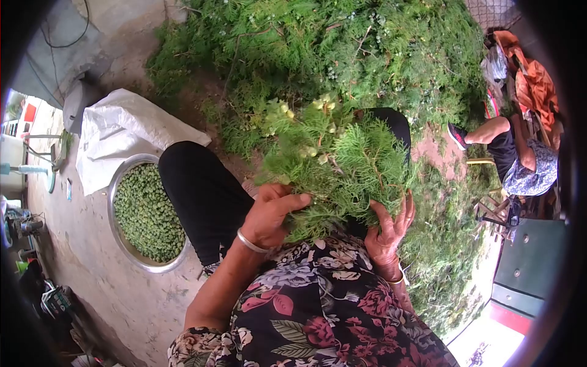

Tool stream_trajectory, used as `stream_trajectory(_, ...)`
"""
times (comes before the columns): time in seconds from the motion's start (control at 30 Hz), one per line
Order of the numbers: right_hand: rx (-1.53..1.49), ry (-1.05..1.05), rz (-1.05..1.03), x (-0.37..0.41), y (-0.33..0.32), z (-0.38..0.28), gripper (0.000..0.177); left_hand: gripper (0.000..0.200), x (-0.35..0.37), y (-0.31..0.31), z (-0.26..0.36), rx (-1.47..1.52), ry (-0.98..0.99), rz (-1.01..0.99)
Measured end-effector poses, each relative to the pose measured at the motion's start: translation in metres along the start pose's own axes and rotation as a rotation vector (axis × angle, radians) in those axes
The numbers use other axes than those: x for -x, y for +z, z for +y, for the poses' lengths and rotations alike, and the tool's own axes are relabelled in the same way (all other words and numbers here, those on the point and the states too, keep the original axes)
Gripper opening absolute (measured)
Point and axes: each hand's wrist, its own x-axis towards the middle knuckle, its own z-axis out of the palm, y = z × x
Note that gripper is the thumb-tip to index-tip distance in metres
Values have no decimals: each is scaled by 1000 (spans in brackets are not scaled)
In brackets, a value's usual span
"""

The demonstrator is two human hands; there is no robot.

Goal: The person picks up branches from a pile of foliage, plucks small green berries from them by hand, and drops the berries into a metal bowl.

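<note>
A leafy green conifer branch (342, 165), cypress-like with small pale green cones near its far end, lies across my lap between both hands. My left hand (269, 214), wearing a silver bangle, is closed at the branch's near left edge, its thumb pressed over the sprigs. At the right edge, my right hand (391, 229) has its fingers stretched apart and touching the foliage. Leaves hide some of its fingertips. Beside my left knee stands a round metal basin (115, 202) holding many small green cones (148, 211).
A large heap of cut conifer branches (342, 49) spreads ahead and down the right side. A white woven sack (119, 131) lies beyond the basin. Another person (513, 153) sits at the far right, near orange cloth (535, 82) and a dark green panel (529, 260).
</note>
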Motion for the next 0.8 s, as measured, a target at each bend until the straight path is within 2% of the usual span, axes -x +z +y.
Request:
stream_trajectory(0.03,0,-13,-10,-1,-1,-2,54,21,0,-5,-2,-22,7,0)
stream_trajectory(0.07,-1,-25,-21,-2,-2,-2,54,21,0,-12,1,-22,5,-2)
stream_trajectory(0.13,4,-37,-5,1,3,2,54,4,1,-36,16,227,-100,-47)
stream_trajectory(0.2,-57,-11,42,6,8,9,52,19,1,-70,29,553,114,-308)
stream_trajectory(0.33,-48,15,57,4,6,6,52,20,15,-75,58,471,218,-212)
stream_trajectory(0.4,-48,7,66,4,7,6,51,22,16,-63,54,200,266,-48)
stream_trajectory(0.43,-40,2,68,5,7,6,51,19,14,-56,48,54,324,-38)
stream_trajectory(0.47,-29,-1,71,5,7,7,50,19,12,-46,43,55,325,-40)
stream_trajectory(0.53,-14,-3,51,5,4,5,50,14,6,-25,33,-451,377,101)
stream_trajectory(0.57,-1,-5,31,4,3,4,49,14,0,-19,26,-449,377,95)
stream_trajectory(0.63,8,-4,29,4,2,4,49,14,-14,-15,13,-828,682,126)
stream_trajectory(0.73,17,3,29,5,3,5,49,18,-17,-20,8,-991,629,104)
stream_trajectory(0.8,-1,-14,35,4,2,5,50,18,-12,-18,8,-969,591,123)
